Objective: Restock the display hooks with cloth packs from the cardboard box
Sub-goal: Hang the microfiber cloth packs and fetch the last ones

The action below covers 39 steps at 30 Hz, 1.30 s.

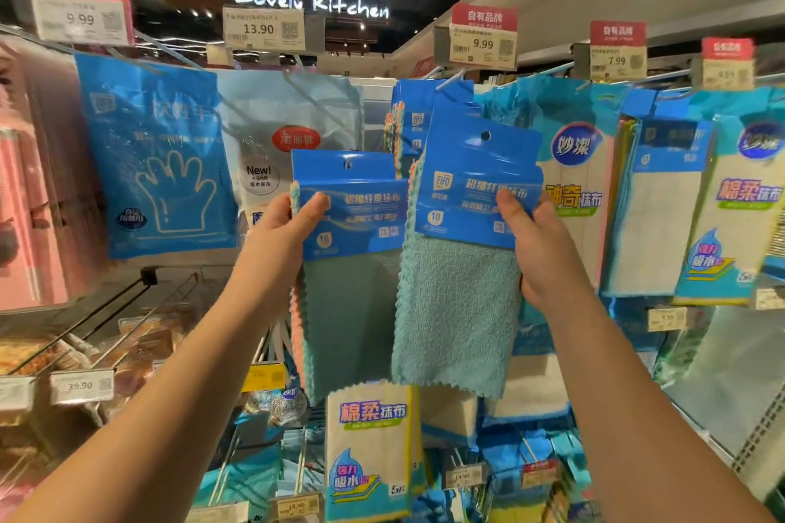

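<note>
My left hand (289, 234) pinches a teal cloth pack (348, 289) by the left edge of its blue header card. My right hand (539, 246) grips a second teal cloth pack (458, 310) by the right side of its blue header, held tilted and slightly higher. The hang hole of the right pack (485, 135) sits just below a white display hook (450, 80) that carries several matching packs (408, 115). The cardboard box is out of view.
Price tags (483, 43) hang above the hooks. A blue glove pack (161, 157) and a grey pack (289, 132) hang to the left, white cloth packs (662, 204) to the right. More packs (369, 450) and bare hooks fill the lower rows.
</note>
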Available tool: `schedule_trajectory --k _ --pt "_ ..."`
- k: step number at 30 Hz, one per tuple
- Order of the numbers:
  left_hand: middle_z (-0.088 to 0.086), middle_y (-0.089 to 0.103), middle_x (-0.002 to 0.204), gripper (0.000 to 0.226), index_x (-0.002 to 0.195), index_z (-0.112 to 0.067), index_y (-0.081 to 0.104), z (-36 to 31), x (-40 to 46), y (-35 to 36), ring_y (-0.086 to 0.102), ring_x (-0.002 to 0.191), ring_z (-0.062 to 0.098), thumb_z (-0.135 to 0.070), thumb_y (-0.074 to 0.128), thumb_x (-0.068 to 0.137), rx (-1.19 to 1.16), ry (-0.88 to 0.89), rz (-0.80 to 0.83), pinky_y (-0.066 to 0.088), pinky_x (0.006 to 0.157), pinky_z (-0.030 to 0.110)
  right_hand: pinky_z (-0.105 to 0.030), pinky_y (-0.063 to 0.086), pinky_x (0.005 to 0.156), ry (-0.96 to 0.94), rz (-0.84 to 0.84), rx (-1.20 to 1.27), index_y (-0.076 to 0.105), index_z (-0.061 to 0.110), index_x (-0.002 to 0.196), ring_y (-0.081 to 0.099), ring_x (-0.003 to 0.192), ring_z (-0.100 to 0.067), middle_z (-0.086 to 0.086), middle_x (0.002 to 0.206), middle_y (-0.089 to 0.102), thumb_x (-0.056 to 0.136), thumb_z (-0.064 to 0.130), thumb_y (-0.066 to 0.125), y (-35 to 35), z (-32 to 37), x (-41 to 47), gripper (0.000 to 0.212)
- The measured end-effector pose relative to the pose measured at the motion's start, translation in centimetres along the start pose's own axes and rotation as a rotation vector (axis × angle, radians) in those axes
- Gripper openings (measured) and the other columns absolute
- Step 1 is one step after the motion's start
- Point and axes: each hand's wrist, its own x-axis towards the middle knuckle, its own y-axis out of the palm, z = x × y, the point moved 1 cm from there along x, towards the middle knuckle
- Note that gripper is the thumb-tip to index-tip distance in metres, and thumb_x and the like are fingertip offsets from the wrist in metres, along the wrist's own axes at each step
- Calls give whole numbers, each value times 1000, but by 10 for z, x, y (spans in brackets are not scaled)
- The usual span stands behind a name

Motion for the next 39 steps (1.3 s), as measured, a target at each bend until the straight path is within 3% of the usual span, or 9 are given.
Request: schedule_trajectory --k 4,6,8,16,22,30,32,35,39 --pt "5 77 107 19 117 -20 65 -5 -4 -10 75 89 20 -27 55 101 -81 -3 -63 62 73 38 -30 58 83 -17 8 -25 53 19 115 70 97 -8 5 111 69 100 21 56 -8 9 16 16" --pt "5 76 105 19 114 -19 65 -5 -6 -13 75 86 20 -28 57 100 -126 -19 -84 62 68 36 -27 58 79 -31 15 -70 54 17 121 70 97 -7 5 112 70 100 21 56 -7 12 25 22" --pt "6 76 102 17 109 -19 66 -7 -8 -13 75 84 20 -30 57 100 -150 -21 -87 61 63 32 -32 58 84 -49 23 -120 56 15 125 70 101 -11 3 115 70 99 23 58 -2 14 37 27" --pt "6 77 102 20 110 -19 67 -17 -14 -6 74 83 20 -31 55 99 -204 5 -37 59 61 30 -47 56 93 -56 35 -82 62 27 106 72 99 -18 0 111 73 97 28 62 20 25 80 9" --pt "5 77 99 17 101 -23 70 -20 -13 -4 74 81 20 -32 55 100 -192 0 -25 55 68 34 -45 57 92 -43 19 -43 61 23 105 72 99 -18 -3 112 73 98 28 61 25 29 96 9" --pt "6 77 102 18 105 -22 69 -22 -11 3 74 84 21 -31 55 100 -230 -20 0 57 70 35 -45 58 89 33 64 -92 63 22 108 73 96 -19 -2 108 74 99 31 59 27 25 114 13" --pt "5 77 100 17 104 -22 68 -21 -11 5 74 84 20 -30 54 100 -227 -20 3 57 70 35 -45 56 93 53 69 -136 63 21 113 72 98 -18 1 110 73 99 33 59 26 19 121 19" --pt "3 78 93 16 102 -20 67 -21 -10 7 75 78 17 -29 53 101 -222 -18 5 58 62 29 -27 53 82 61 64 -233 55 16 123 64 92 -3 14 103 64 100 34 56 28 11 133 29" --pt "4 77 94 16 100 -20 67 -18 -7 7 74 79 19 -29 54 100 -221 -24 -7 57 68 34 -37 48 87 69 26 -317 39 15 139 60 107 -18 1 118 59 97 39 59 33 -2 155 53"
